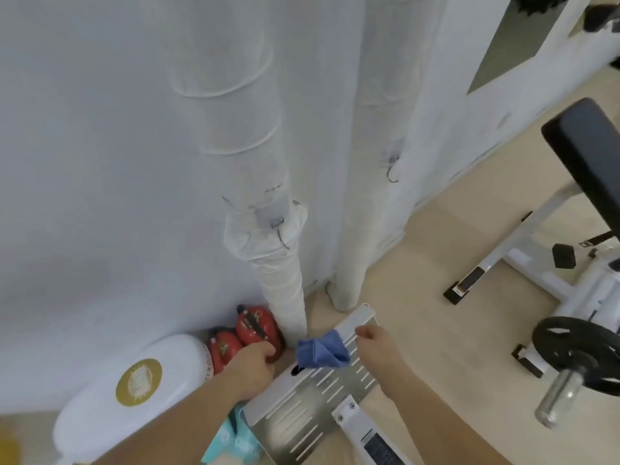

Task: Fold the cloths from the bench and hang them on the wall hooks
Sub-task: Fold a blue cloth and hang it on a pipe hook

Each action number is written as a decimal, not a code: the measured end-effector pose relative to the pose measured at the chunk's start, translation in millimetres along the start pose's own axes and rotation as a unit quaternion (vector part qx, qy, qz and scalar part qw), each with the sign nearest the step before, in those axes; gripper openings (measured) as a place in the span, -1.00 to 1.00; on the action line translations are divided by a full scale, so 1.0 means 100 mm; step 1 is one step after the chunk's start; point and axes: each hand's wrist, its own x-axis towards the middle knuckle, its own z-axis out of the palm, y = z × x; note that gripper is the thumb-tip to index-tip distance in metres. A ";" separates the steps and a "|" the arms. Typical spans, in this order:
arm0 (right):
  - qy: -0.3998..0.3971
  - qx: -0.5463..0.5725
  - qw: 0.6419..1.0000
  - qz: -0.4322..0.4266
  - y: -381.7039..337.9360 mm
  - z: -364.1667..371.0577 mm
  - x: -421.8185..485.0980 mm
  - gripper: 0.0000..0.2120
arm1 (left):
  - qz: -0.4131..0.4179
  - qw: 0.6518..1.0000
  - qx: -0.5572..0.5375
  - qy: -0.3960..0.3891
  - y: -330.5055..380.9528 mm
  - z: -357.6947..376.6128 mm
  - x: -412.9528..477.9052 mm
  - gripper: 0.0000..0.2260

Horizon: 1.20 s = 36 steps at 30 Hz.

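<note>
A small blue cloth (322, 352), bunched and partly folded, is low in the head view between my two hands, over a slotted metal plate (302, 411). My left hand (256, 364) is a closed fist just left of it, with a small gap. My right hand (374, 340) has its fingers curled, and its fingertips are close to the cloth's upper right corner. I cannot tell whether the cloth rests on the plate or hangs in the air. One wall hook (276, 229) sits on a wrapped pipe (285, 286). A second hook (392, 167) is further right.
Two red round objects (243, 333) and a white oval case (134, 391) lie against the wall at lower left. A weight bench (590, 156) with a white frame and a black weight plate (577, 354) stands to the right on the pale floor.
</note>
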 end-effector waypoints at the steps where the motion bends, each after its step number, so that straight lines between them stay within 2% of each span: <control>1: 0.006 0.013 1.000 0.004 0.12 -0.03 0.05 -0.74 | -0.002 1.000 0.001 -0.016 -0.06 0.15 0.08 -0.82; 7: 0.006 0.038 0.999 0.022 0.66 0.15 0.56 -0.79 | 0.079 0.993 0.079 -0.027 0.03 0.78 0.72 -0.81; 10: -0.008 0.047 0.999 0.021 0.96 0.40 0.96 -0.78 | 0.111 0.980 0.156 -0.048 -0.05 1.23 1.37 -0.50; 13: 0.006 0.058 0.998 -0.001 1.39 0.64 1.42 -0.76 | 0.148 0.943 0.290 -0.073 -0.16 1.67 2.06 -0.20; 16: 0.022 0.061 0.998 -0.004 1.74 0.74 1.75 -0.77 | 0.189 0.897 0.395 -0.064 -0.19 2.07 2.62 -0.09; 19: 0.029 0.055 0.998 -0.021 2.00 0.77 1.98 -0.77 | 0.208 0.886 0.403 -0.094 -0.14 2.32 3.06 0.00; 22: 0.041 0.082 0.996 -0.003 2.18 0.80 2.12 -0.79 | 0.233 0.904 0.330 -0.141 -0.13 2.36 3.32 -0.11; 26: 0.049 0.125 0.989 0.055 2.29 0.83 2.10 -0.83 | 0.190 0.946 0.206 -0.162 -0.17 2.15 3.16 -0.55; 28: 0.058 0.161 0.982 0.079 2.19 0.79 1.98 -0.82 | 0.166 0.967 0.106 -0.164 -0.10 1.99 2.87 -0.68; 30: 0.062 0.158 0.983 0.072 1.98 0.69 1.80 -0.65 | 0.135 0.976 -0.065 -0.160 0.04 1.79 2.48 -0.67; 32: 0.035 0.154 0.986 0.055 1.67 0.52 1.51 -0.46 | 0.114 0.962 -0.197 -0.147 0.26 1.49 1.96 -0.63; 34: -0.018 0.184 0.982 0.034 1.26 0.30 1.15 -0.48 | 0.115 0.946 -0.269 -0.142 0.46 1.12 1.41 -0.58; 36: -0.048 0.185 0.982 -0.005 0.82 0.11 0.75 -0.59 | 0.133 0.930 -0.314 -0.140 0.64 0.71 0.87 -0.52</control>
